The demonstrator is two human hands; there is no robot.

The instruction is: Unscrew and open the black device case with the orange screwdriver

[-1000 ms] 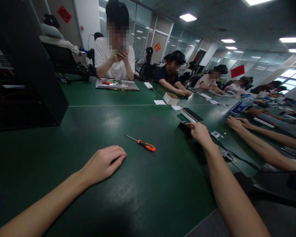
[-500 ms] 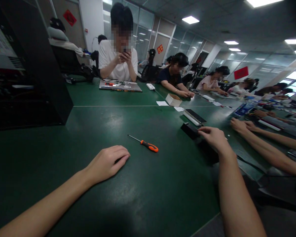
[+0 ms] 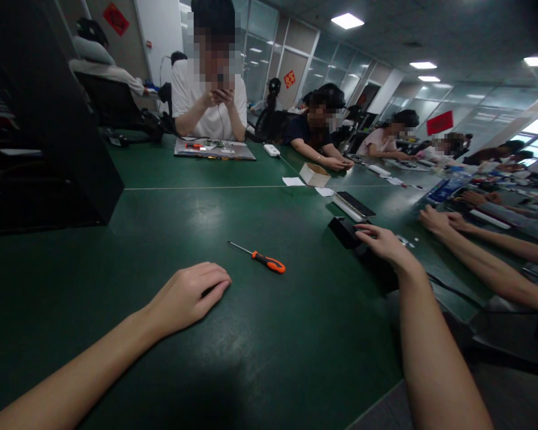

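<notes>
On the green table [image 3: 260, 334], my left hand [image 3: 190, 292] lies relaxed, palm down, with its fingers gently bent and nothing visible in them. To the right of its fingertips lies a screwdriver [image 3: 269, 262] with an orange and black handle, its thin metal shaft pointing up and left. Farther right, my right hand [image 3: 385, 243] reaches over a black box-like object [image 3: 343, 233], fingers slightly apart and fingertips at its edge. The lower part of that object is dark and partly hidden by the hand, so its kind cannot be made out.
A large black case [image 3: 49, 131] stands at the left. Behind the black object lie a dark phone-like slab [image 3: 355, 204], a white strip [image 3: 347, 209] and a small open box [image 3: 314, 175]. Across the table a person handles a phone above a flat panel [image 3: 215, 149]. Another person's forearms [image 3: 484, 257] rest at right.
My right hand's fingers have spread from a pinch at the black object's edge. The view has shifted slightly; my left hand and the screwdriver stay in place.
</notes>
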